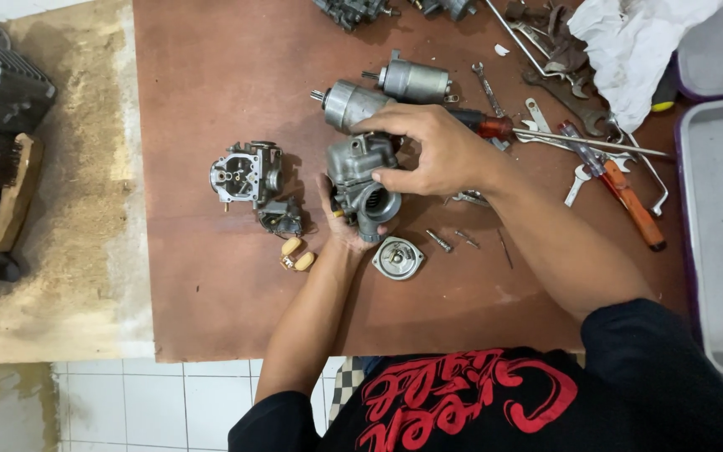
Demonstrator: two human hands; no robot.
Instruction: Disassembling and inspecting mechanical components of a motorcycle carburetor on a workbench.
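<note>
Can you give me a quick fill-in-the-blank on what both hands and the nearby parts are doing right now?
1. Both hands hold a grey metal ____ above the brown board.
2. The left hand supports it from ____.
3. The right hand grips its ____.
4. The round silver cover lies on the ____.

Missing words: carburetor; below; top; board.

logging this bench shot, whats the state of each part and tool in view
carburetor body: held off the table, cradled in left hand, right hand gripping from above
second carburetor: lying on the table, opened up, untouched
round metal cover: off, lying flat
two tan floats: loose on the table
two starter motors: lying on their sides
orange-handled screwdriver: lying unused
white rag: crumpled
</note>
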